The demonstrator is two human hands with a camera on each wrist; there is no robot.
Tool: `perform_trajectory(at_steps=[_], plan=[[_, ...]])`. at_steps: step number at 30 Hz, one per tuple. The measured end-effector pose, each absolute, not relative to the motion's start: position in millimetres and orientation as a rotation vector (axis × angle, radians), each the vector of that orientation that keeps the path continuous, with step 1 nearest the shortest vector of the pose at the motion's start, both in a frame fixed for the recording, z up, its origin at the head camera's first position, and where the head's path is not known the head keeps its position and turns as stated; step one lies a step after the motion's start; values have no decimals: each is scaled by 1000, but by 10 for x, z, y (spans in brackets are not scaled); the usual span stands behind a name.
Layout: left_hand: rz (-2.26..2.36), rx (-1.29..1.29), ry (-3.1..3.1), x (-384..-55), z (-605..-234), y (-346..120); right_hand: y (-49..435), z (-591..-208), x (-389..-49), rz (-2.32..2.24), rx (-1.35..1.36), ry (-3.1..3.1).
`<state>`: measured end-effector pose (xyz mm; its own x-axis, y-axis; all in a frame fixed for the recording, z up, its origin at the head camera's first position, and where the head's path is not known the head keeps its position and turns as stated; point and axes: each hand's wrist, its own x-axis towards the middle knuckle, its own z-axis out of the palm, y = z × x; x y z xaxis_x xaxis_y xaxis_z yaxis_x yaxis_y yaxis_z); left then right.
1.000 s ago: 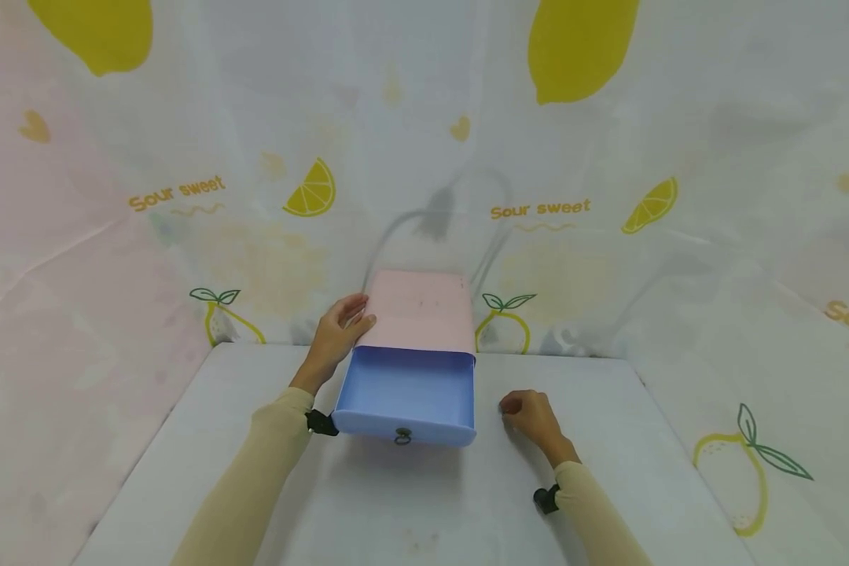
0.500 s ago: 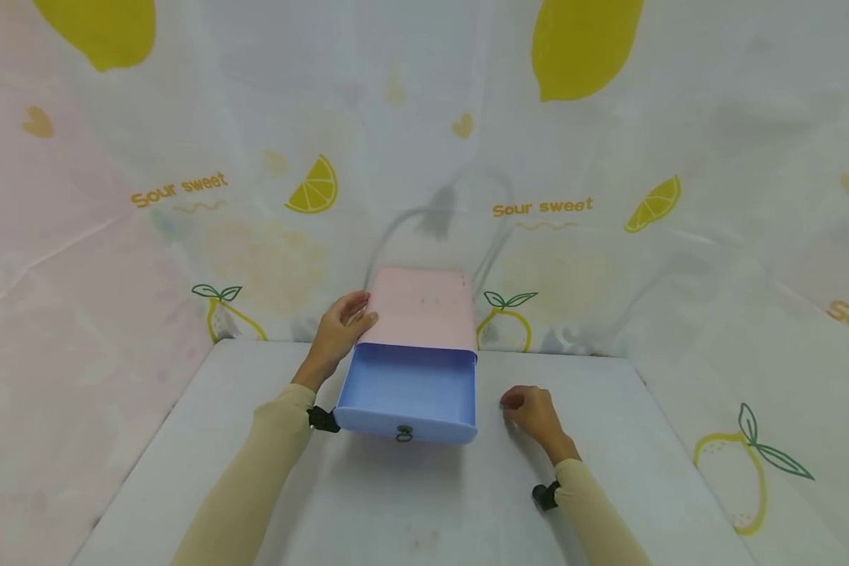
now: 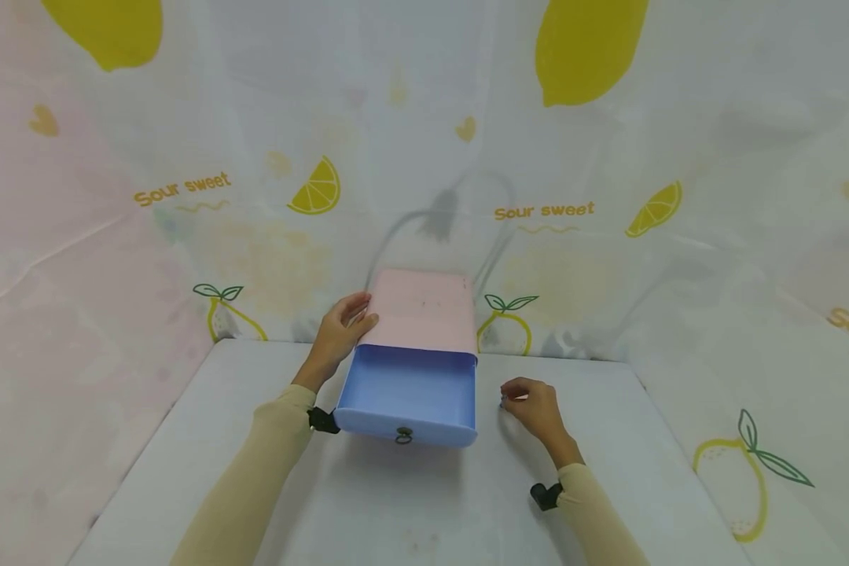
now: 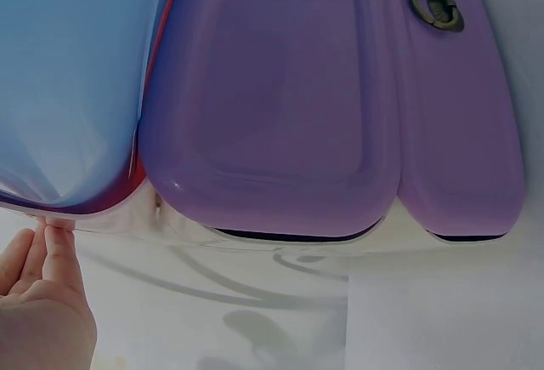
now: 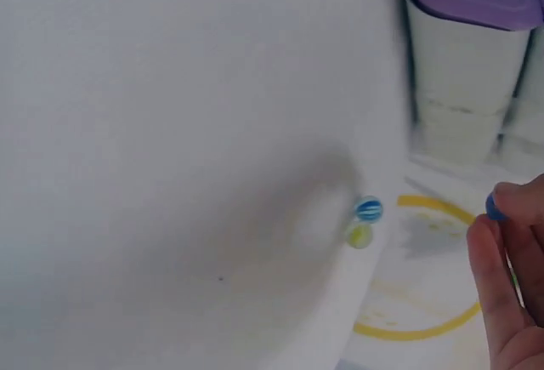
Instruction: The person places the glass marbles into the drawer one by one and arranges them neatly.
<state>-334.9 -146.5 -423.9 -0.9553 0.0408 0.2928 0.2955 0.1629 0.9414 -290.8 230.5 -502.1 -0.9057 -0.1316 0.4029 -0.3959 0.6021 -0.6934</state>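
Observation:
A small chest with a pink top (image 3: 420,310) stands at the back of the table. Its blue top drawer (image 3: 431,433) is pulled out, bare inside, with a ring handle on the front. Two purple drawers (image 4: 272,98) below are pushed in. My left hand (image 3: 337,334) rests against the chest's left side, its fingers (image 4: 61,259) fairly straight. To the right of the drawer my right hand (image 3: 535,407) pinches a blue marble (image 5: 495,207), mostly covered by thumb and finger. A speck of green shows between those fingers. A blue-striped marble (image 5: 369,209) and a yellow-green marble (image 5: 359,235) lie close together below.
The white table (image 3: 269,511) carries the chest. Behind and at both sides hangs a lemon-printed cloth (image 3: 580,165). The pulled-out drawer juts forward between my two arms.
My right hand has risen slightly from the table with the blue marble between its fingertips. The left hand, chest and drawer keep their places.

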Motion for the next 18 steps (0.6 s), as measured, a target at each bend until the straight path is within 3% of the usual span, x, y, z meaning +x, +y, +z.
perform_trajectory(at_steps=[10, 18], plan=[[-1914, -320, -2236, -3349, -4217, -1456, 2189, -4762, -2822, 1443, 400, -2390], [-1903, -342, -2258, -3135, -3974, -1407, 1998, -4284, -2544, 1522, 497, -2326]])
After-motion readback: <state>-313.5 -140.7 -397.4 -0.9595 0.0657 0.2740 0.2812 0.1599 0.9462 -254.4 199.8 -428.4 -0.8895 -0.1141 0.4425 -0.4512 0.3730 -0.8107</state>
